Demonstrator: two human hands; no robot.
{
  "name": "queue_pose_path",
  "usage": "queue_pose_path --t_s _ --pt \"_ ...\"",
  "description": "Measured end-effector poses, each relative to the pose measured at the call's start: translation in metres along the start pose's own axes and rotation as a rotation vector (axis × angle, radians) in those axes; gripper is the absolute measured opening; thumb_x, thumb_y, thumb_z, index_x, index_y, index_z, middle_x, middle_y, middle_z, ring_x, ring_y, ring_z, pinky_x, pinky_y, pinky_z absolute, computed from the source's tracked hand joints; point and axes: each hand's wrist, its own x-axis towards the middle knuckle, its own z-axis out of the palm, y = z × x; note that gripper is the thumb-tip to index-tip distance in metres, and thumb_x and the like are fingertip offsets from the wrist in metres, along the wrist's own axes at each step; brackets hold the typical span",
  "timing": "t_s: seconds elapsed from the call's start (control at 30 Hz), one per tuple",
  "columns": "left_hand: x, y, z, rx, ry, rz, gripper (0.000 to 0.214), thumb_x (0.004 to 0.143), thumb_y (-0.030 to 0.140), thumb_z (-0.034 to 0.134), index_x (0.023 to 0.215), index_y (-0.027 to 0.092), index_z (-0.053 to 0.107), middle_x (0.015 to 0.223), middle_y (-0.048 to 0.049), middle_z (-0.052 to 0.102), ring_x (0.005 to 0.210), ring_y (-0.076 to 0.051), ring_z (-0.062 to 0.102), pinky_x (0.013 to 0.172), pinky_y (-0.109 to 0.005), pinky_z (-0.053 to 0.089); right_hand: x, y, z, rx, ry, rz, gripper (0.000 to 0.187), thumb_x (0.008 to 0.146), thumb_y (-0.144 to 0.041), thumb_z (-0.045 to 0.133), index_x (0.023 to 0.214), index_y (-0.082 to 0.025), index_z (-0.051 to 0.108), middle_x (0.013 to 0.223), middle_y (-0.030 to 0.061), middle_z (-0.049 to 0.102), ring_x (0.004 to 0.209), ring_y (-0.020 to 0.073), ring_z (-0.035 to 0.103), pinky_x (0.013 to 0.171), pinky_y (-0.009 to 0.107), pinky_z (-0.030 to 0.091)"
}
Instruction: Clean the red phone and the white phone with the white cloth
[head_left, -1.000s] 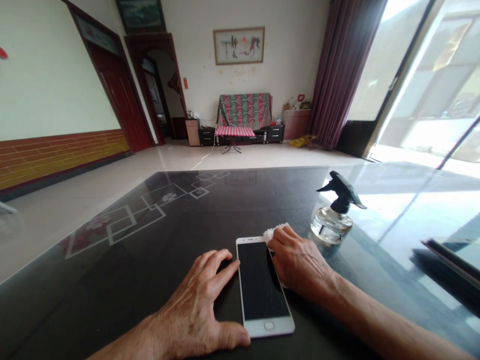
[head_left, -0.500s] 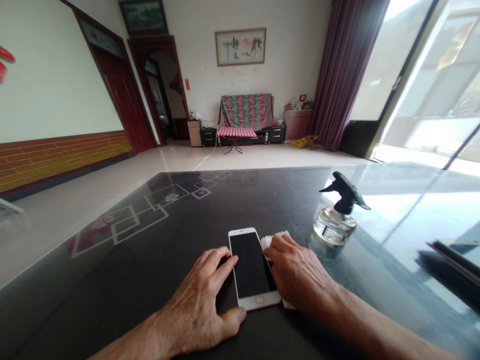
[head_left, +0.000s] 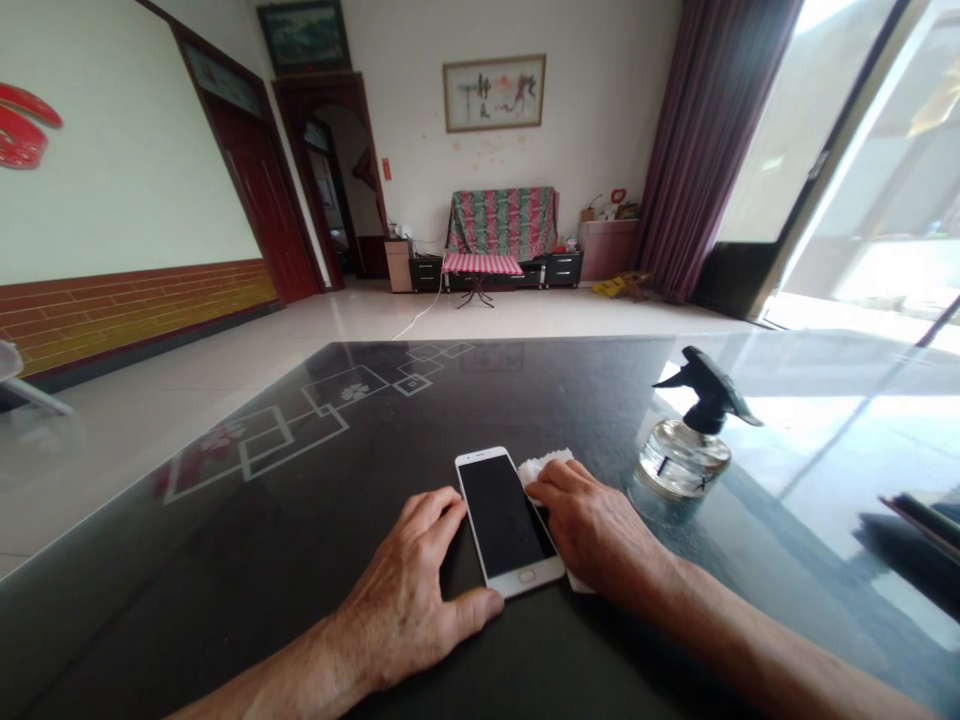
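A white smartphone point(head_left: 507, 520) with a dark screen lies face up on the dark glossy table point(head_left: 315, 540), slightly turned. My left hand point(head_left: 420, 580) steadies it, with fingertips against its left edge and the thumb at its lower left corner. Bunched under the curled fingers of my right hand point(head_left: 592, 515) is a white tissue or cloth point(head_left: 541, 464), pressed beside the phone's right edge; most of it is hidden by the hand. Beyond that hand stands a clear spray bottle point(head_left: 684, 458) with a black trigger head.
At the right edge of the table lies a dark flat object point(head_left: 926, 525), partly cut off. Across the room, a red-checked folding table point(head_left: 482, 264) stands before a cloth-draped item point(head_left: 504, 222). Part of a pale chair point(head_left: 22, 375) shows at the left.
The view has swung slightly left, so the room and bottle sit further right. My left fingers have drawn back to the phone's edge, and the phone is a bit more tilted.
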Motion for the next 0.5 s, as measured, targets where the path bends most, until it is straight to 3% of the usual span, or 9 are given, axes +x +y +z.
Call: queue_pose_path --t_s 0.27,0.5 --pt "0.003 0.006 -0.005 -0.037 -0.011 0.041 0.054 0.069 0.034 0.065 0.120 0.019 0.054 0.122 -0.0105 0.052 0.113 -0.030 0.046 0.097 -0.046 0.042 -0.007 -0.011 -0.017 -0.016 -0.124 0.054 0.020 0.076 -0.005 0.044 0.074 -0.018 0.059 0.086 0.0065 0.057 0.083 0.0188 0.054 0.070 0.027 0.041" --pt "0.003 0.005 -0.002 -0.022 0.012 0.027 0.052 0.066 0.028 0.063 0.117 0.016 0.055 0.123 -0.0112 0.051 0.115 -0.030 0.046 0.099 -0.044 0.042 -0.011 -0.027 -0.035 -0.073 -0.320 0.095 0.022 0.074 -0.003 0.047 0.076 -0.017 0.063 0.089 0.0085 0.061 0.080 0.0180 0.058 0.070 0.026 0.042"
